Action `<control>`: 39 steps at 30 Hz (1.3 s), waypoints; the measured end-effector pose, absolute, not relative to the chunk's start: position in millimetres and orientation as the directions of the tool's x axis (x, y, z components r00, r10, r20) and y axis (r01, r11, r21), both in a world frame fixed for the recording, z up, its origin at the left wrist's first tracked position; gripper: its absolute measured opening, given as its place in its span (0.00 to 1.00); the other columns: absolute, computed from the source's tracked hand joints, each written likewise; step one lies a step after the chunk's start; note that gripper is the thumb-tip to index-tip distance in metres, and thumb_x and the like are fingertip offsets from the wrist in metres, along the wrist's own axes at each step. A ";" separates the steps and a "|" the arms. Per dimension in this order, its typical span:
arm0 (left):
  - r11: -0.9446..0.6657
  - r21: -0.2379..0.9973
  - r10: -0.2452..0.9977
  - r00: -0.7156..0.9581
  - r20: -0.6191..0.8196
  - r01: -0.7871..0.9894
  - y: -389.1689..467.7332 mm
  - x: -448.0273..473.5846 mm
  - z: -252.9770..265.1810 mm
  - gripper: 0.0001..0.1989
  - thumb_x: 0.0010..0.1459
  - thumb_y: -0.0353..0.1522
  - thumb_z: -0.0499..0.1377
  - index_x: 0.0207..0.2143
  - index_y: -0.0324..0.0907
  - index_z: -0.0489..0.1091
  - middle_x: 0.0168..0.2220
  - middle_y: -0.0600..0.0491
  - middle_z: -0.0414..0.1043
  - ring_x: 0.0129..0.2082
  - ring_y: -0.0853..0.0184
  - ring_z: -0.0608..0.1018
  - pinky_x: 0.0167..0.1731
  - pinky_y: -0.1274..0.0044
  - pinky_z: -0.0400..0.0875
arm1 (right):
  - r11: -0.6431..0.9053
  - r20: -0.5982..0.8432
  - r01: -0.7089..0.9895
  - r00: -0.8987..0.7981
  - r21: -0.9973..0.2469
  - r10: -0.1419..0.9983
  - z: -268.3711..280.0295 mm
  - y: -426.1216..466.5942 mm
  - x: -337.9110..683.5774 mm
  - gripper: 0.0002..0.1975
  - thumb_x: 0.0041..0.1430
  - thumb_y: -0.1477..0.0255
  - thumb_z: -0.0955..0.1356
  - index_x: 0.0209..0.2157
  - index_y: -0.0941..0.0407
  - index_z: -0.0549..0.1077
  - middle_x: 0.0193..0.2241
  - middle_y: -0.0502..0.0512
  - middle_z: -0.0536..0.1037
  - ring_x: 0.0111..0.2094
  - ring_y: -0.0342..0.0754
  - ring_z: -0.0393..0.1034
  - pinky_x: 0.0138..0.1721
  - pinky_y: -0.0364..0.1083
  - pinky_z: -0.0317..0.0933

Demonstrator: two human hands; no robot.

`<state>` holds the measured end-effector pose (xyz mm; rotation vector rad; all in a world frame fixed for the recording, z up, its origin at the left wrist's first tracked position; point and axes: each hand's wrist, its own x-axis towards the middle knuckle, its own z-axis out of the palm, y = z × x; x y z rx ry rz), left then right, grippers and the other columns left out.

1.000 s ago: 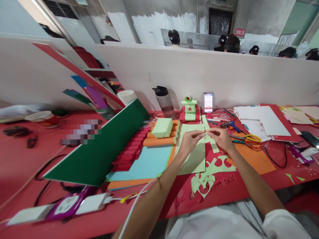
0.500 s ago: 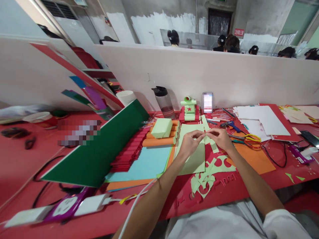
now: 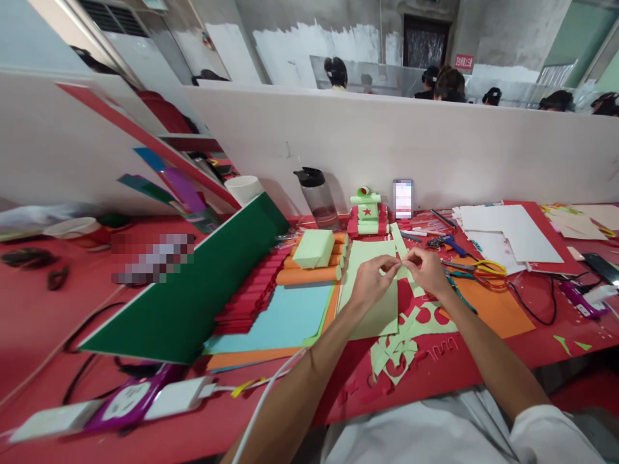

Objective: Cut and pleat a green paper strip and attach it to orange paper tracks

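My left hand [image 3: 375, 278] and my right hand [image 3: 425, 270] meet fingertip to fingertip, both pinched closed. Whatever they pinch is too small to make out. Below them lies a pale green paper sheet [image 3: 370, 303], with cut green strips [image 3: 411, 283] beside it. Pale green scraps [image 3: 396, 351] are heaped nearer my body. Left of my hands, a folded green paper block [image 3: 313, 249] rests on orange paper rolls [image 3: 307, 276]. Behind my hands stands a green and red paper model [image 3: 368, 216] with a red star on its front.
Scissors with yellow and red handles [image 3: 488, 270] lie on orange paper [image 3: 507, 309] at the right. A phone [image 3: 403, 198] leans against the partition [image 3: 338, 129] near a water bottle [image 3: 316, 196]. Red pleated paper [image 3: 251, 290] and a slanting green board [image 3: 193, 296] are at left.
My hands have shifted very slightly, with the fingertips still together. The things on the table stay where they were.
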<state>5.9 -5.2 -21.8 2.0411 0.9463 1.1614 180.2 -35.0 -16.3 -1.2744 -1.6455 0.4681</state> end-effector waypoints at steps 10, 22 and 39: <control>-0.414 0.899 0.870 0.353 0.345 0.140 -0.4 2.3 -14.2 0.12 0.57 0.42 0.63 0.30 0.41 0.75 0.29 0.52 0.78 0.29 0.66 0.77 0.32 0.76 0.72 | 0.365 0.393 0.357 0.004 -0.860 0.920 -17.4 -32.9 179.0 0.07 0.59 0.67 0.68 0.32 0.56 0.72 0.29 0.51 0.76 0.31 0.46 0.71 0.35 0.44 0.65; -0.467 0.877 0.841 0.361 0.402 0.112 -3.5 7.1 -19.9 0.14 0.58 0.41 0.64 0.42 0.43 0.77 0.33 0.52 0.77 0.33 0.65 0.78 0.39 0.75 0.73 | 0.336 0.351 0.207 0.042 -0.919 0.935 -18.1 -28.1 185.0 0.12 0.58 0.60 0.70 0.36 0.54 0.77 0.26 0.50 0.75 0.27 0.45 0.69 0.30 0.44 0.65; -0.386 0.920 0.876 0.342 0.339 0.076 -1.3 6.3 -18.4 0.15 0.58 0.45 0.63 0.36 0.41 0.75 0.34 0.52 0.79 0.34 0.65 0.78 0.37 0.74 0.72 | 0.407 0.442 0.316 0.045 -0.857 0.896 -12.4 -34.2 183.1 0.12 0.57 0.61 0.73 0.39 0.53 0.81 0.38 0.56 0.82 0.39 0.52 0.77 0.44 0.49 0.72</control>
